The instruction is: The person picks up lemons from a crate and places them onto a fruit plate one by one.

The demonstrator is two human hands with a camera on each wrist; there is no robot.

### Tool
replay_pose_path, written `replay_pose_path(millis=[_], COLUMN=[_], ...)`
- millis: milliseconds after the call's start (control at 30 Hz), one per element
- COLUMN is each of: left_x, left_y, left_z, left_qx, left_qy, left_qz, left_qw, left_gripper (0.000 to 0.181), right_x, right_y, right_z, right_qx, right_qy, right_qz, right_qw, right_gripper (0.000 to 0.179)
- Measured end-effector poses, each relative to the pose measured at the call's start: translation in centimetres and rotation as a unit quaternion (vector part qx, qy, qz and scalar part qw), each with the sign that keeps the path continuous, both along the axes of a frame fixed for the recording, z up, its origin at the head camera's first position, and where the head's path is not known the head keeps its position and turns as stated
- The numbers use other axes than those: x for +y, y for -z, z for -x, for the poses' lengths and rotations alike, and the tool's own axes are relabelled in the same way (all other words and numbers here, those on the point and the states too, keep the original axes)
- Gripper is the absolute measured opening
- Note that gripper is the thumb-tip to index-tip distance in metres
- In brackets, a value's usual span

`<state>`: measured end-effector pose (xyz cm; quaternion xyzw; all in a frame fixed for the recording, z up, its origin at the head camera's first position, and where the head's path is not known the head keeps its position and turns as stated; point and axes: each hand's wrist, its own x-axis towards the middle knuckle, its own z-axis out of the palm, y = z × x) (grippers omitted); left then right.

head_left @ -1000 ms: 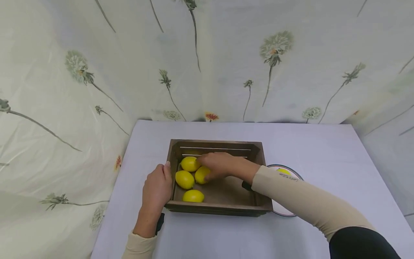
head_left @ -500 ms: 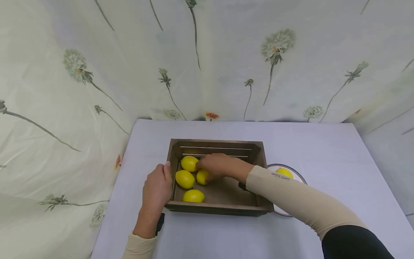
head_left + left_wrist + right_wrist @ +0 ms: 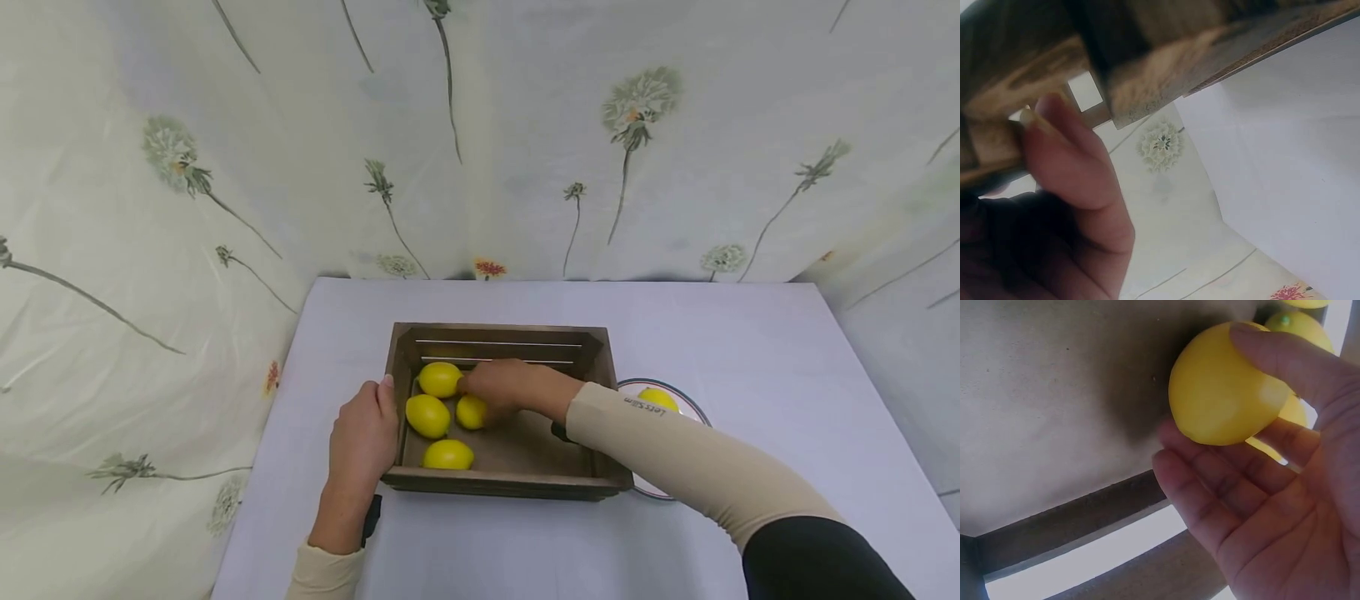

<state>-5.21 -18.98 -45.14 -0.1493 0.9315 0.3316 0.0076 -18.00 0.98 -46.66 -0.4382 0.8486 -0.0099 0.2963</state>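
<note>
A brown slatted wooden crate (image 3: 502, 482) stands on the white-covered table, with several yellow lemons at its left end. My left hand (image 3: 364, 433) grips the crate's left end, the thumb at the rim; in the left wrist view its fingers (image 3: 1079, 169) curl at the slatted wood (image 3: 1166, 56). Inside the crate, my right hand (image 3: 517, 387) pinches one lemon (image 3: 470, 412), seen close up as a lemon (image 3: 1229, 384) between thumb and fingers in the right wrist view. Around it lie a back lemon (image 3: 440, 379), a left lemon (image 3: 427, 416) and a front lemon (image 3: 447, 455).
To the right of the crate is a round plate (image 3: 693, 403) with a dark rim, partly hidden under the right sleeve (image 3: 675, 433). Another lemon (image 3: 657, 398) sits on it. A dandelion-patterned curtain (image 3: 517, 167) hangs behind and left of the table (image 3: 720, 333).
My right hand has shifted slightly right inside the crate, and the lemon at its fingers has come a little right with it. The left hand keeps its hold on the crate.
</note>
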Motion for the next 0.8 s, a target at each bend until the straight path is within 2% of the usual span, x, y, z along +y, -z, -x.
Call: replay_pose_path(millis=[167,400,600,800], left_x=[0.2,0.5,0.5,0.2], left_y=[-0.2,-0.2,-0.2,-0.1], left_z=[0.1,0.0,-0.3,-0.2], left_qx=[0.000,0.006,-0.003,-0.002], left_qy=[0.001,-0.003,-0.004,-0.004], left_qz=[-0.003,-0.004,-0.009,-0.010], left_qw=[1.0000,1.0000,0.9999,0.9999], left_gripper=[0.047,0.048,0.047,0.050], right_x=[0.3,1.1,2.4,3.8], right_y=[-0.4,-2.2,-3.7,-5.7], right_z=[0.2,0.1,-0.9,-2.0], right_qx=[-0.004,-0.019,-0.024,-0.015], right_qy=[0.005,0.025,0.022,0.021], right_qz=[-0.004,-0.008,0.038,0.082], right_qw=[1.0000,0.9995,0.9987,0.9963], right_gripper=[0.041,0.045,0.044,0.054])
